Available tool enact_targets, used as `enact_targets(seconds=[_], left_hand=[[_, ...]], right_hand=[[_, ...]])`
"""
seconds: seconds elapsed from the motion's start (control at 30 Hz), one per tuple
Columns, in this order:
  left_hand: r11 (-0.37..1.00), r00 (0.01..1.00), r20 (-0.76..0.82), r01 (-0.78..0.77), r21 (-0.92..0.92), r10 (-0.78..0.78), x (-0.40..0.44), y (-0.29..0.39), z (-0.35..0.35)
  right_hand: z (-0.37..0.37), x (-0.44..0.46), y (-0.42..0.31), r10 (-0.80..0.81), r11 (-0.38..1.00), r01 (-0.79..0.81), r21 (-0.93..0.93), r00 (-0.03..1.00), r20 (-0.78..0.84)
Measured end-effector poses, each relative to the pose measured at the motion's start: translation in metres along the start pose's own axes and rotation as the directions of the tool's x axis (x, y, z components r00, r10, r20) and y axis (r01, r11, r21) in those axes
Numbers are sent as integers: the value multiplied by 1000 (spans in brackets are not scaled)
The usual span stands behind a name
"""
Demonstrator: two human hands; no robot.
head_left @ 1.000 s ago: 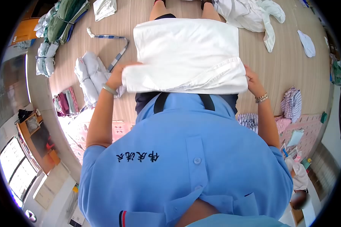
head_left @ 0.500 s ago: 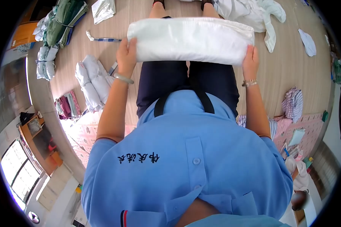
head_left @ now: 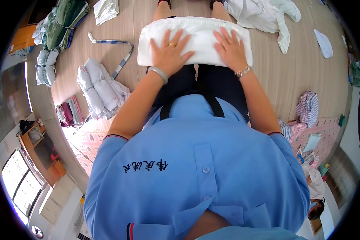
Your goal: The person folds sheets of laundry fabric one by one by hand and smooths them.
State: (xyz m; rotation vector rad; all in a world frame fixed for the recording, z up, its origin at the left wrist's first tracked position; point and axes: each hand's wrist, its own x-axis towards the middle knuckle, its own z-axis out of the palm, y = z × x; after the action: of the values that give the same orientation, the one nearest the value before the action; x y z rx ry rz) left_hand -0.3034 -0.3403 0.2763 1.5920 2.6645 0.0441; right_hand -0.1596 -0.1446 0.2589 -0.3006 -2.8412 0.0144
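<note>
A folded white cloth (head_left: 204,54) lies flat in front of my thighs as a wide rectangle. My left hand (head_left: 170,52) presses on its left part, palm down with fingers spread; a ring shows on one finger. On the cloth's right part rests my right hand (head_left: 232,50), also flat, its fingers apart. Neither hand grips the cloth. Grey-white rolled bundles (head_left: 98,88) lie to the left, and a blue and white strap (head_left: 124,62) curves beside them.
White garments (head_left: 260,16) lie at the upper right, near a small white piece (head_left: 323,43). Green bundles (head_left: 62,26) sit upper left. Striped clothes (head_left: 307,108) are at the right. Another person (head_left: 315,184) is at the lower right.
The cloth was folded over into a narrower strip and laid down. Both hands have let go of its side edges and moved inward onto its top.
</note>
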Motion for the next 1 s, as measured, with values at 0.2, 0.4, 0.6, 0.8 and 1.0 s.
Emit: enact_targets(seconds=[0.2,0.4,0.6,0.8,1.0], left_hand=[[964,968,14,252,-87,-252,-46,-30,1],[953,991,-38,-133,-273,127,-27,42,-25],[961,964,-217,-198,-194,154,19,53,-14],[124,997,70,73,-990,-32,10,-21,-136],[-335,984,181,167,-927,-10,57,-99,-163]], right_hand=[[73,-86,112,315,403,-791,460,592,741],[33,-60,82,245,-619,-635,462,403,882],[-84,0,46,369,-626,-242,742,745,555],[-90,56,24,435,-177,29,984,899,52],[-91,161,-9,-77,-446,-218,868,976,205]])
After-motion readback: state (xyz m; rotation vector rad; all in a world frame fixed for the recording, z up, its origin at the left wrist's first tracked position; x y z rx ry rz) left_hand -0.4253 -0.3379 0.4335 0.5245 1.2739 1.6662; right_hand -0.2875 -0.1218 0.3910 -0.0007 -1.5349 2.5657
